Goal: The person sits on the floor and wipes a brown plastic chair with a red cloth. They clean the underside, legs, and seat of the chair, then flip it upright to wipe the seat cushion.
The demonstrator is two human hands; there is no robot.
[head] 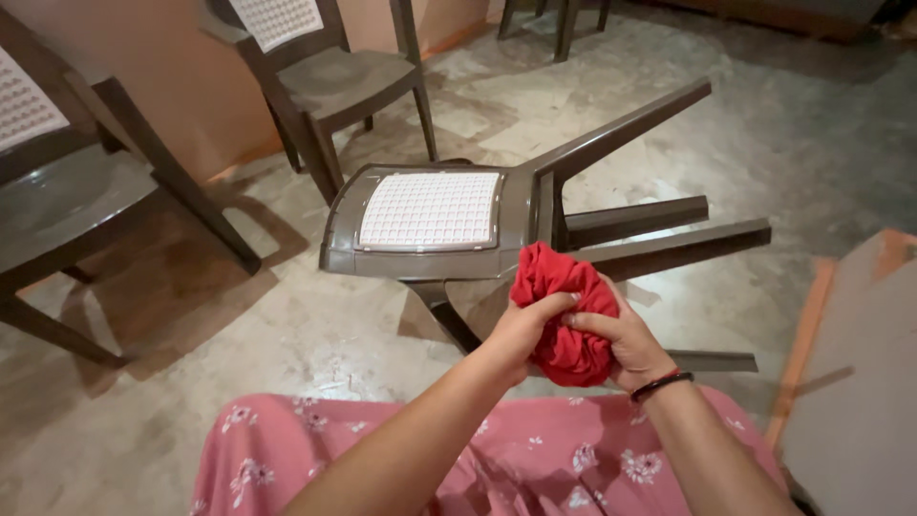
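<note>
A: Both hands are closed on the red cloth (562,315), left hand (521,330) beside right hand (621,339), just in front of the tipped-over brown plastic chair (497,225).

B: I'd bunch it tighter, so no loose tail drags on the floor (287,325).

A: It's crumpled into a soft, bright wad, folds showing, above the pink floral lap (382,459).
</note>
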